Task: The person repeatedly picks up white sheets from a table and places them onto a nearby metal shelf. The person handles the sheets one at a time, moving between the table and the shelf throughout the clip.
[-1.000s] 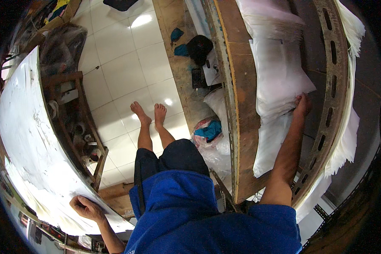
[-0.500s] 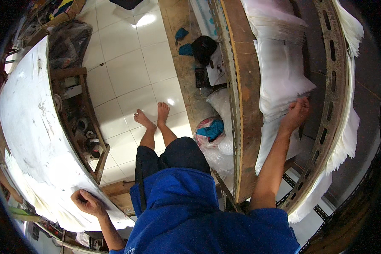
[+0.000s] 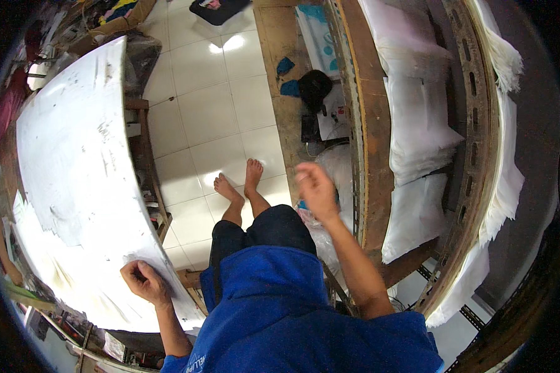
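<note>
White sheeting (image 3: pixel 74 186) covers the long worktable at our left, and our left hand (image 3: pixel 144 281) presses down on its near edge, fingers curled onto the material as if pinching it. Our right hand (image 3: pixel 316 189) hangs in the air above our lap, blurred, fingers loosely bent; we cannot tell whether it grips anything. It sits just left of the wooden shelf rail (image 3: pixel 370 155), well apart from the left hand. Beyond that rail lie 2 groups of white bags: a tall stack (image 3: pixel 417 124) and a lower pile (image 3: pixel 414 214) nearer to us. Fringed white cloth (image 3: pixel 507 186) hangs along the far right frame. Between table and shelf, our 2 bare feet (image 3: pixel 239 183) rest on pale floor tiles (image 3: pixel 199 118), below our dark shorts and blue shirt (image 3: pixel 292 317). A clear plastic bag (image 3: pixel 330 168) and a dark bundle (image 3: pixel 314 87) sit on the wooden ledge beside the shelf.
</note>
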A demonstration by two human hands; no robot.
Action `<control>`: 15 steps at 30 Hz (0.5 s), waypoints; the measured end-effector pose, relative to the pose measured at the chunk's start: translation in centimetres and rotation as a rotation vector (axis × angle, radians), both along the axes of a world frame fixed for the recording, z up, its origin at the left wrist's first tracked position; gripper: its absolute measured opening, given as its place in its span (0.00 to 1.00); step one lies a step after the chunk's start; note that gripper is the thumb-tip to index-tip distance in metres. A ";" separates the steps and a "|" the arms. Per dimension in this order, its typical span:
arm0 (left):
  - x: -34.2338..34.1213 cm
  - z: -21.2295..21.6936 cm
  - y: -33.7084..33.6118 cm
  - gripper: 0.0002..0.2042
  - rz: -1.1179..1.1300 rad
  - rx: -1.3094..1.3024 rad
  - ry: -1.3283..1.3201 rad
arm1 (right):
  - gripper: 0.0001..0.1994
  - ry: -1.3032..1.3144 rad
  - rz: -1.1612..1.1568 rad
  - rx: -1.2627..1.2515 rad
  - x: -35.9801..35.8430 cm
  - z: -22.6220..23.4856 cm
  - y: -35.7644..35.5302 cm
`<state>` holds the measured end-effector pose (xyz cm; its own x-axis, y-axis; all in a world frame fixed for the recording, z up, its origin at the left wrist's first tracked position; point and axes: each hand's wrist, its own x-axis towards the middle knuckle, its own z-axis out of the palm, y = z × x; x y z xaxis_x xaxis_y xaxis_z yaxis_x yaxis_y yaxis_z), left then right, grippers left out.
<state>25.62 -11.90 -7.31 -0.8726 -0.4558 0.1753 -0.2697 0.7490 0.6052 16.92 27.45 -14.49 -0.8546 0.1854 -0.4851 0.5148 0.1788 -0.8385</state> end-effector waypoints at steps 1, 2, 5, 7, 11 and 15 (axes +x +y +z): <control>-0.1 0.1 0.0 0.06 -0.007 0.006 0.007 | 0.10 0.012 0.100 -0.008 1.7 -1.4 -2.1; -0.1 0.1 0.0 0.06 -0.012 -0.001 0.021 | 0.11 0.018 0.257 0.005 2.8 -1.1 -3.9; -0.1 0.6 0.1 0.04 -0.042 0.009 0.051 | 0.13 -0.083 0.547 -0.071 5.2 1.2 -8.3; -0.1 0.7 0.0 0.03 -0.033 0.043 0.052 | 0.14 -0.082 0.659 -0.077 6.3 1.9 -10.0; 0.0 0.9 0.0 0.02 -0.007 0.128 0.069 | 0.14 -0.031 0.737 -0.024 6.0 3.3 -11.0; -0.3 1.6 0.1 0.01 0.006 0.112 0.082 | 0.14 -0.012 0.721 0.080 3.2 4.3 -10.1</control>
